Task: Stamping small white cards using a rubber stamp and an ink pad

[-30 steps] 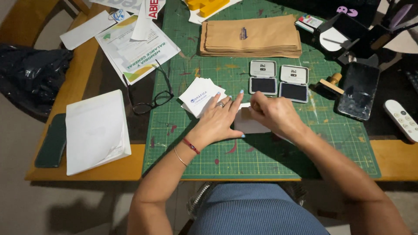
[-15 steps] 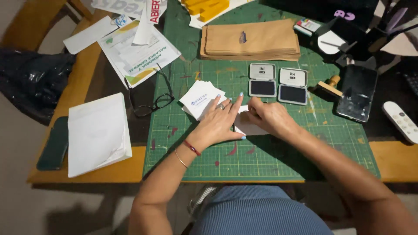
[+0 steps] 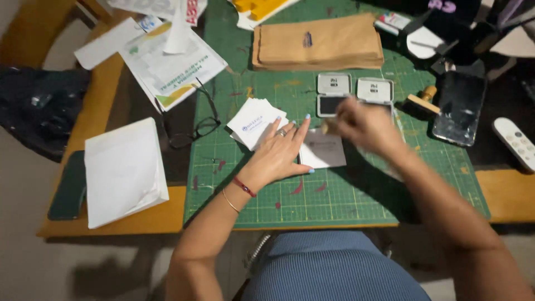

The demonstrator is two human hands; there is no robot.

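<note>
Head view, looking down on a cluttered wooden desk [image 3: 501, 192] covered by a green cutting mat [image 3: 345, 195].

The left hand [image 3: 281, 153] is laid flat and open, fingers spread, pressing down the left edge of a small white paper bag [image 3: 323, 151] that lies on the mat, just in front of the person. A ring and two thin bracelets are worn on this hand and wrist.

The right hand [image 3: 362, 124] is blurred by motion above the bag's upper right corner. Something small and wood-coloured appears to be pinched in it, probably a stamp [image 3: 329, 126], but the grip cannot be told for certain.

Just beyond the hands, two ink pads [image 3: 354, 95] are seen open side by side. Left of the bag, touching the left fingertips, a fanned stack of small white bags [image 3: 255, 121] is piled. Farther back, a stack of brown paper envelopes [image 3: 317, 47] is lying. To the right, a dark phone [image 3: 460, 108], a second wooden stamp [image 3: 422, 98] and a white remote [image 3: 515, 142] are placed. To the left, eyeglasses [image 3: 195, 128], printed leaflets [image 3: 170, 69] and a larger white packet [image 3: 123, 170] are seen.

The bag is judged to be light, thin and easily creased or slid about; it is best held flat by a palm at one edge, and lifted by a corner.
</note>
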